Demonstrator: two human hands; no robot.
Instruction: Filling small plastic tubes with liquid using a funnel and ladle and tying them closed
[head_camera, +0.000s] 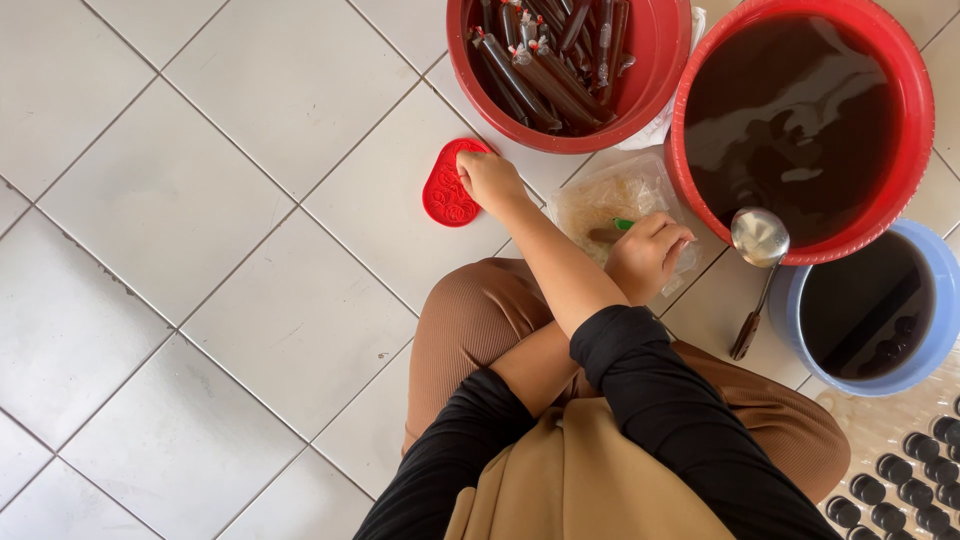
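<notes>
My arms are crossed in front of my bent knee. My right hand (490, 180) reaches left and grips the edge of a flat red heart-shaped plastic piece (445, 192) lying on the white tiled floor. Further right, my left hand (648, 255) is curled around a small green item (623, 224), only its tip showing. It rests over a clear plastic bag (610, 195) with pale contents, which lies on the floor.
A red basin (655, 60) holds several long dark filled plastic tubes. A larger red basin (915, 160) of dark liquid has a metal ladle (758, 240) on its rim. There is a blue bucket (935, 335) of dark liquid and a bumpy clear sheet (905, 460) at bottom right.
</notes>
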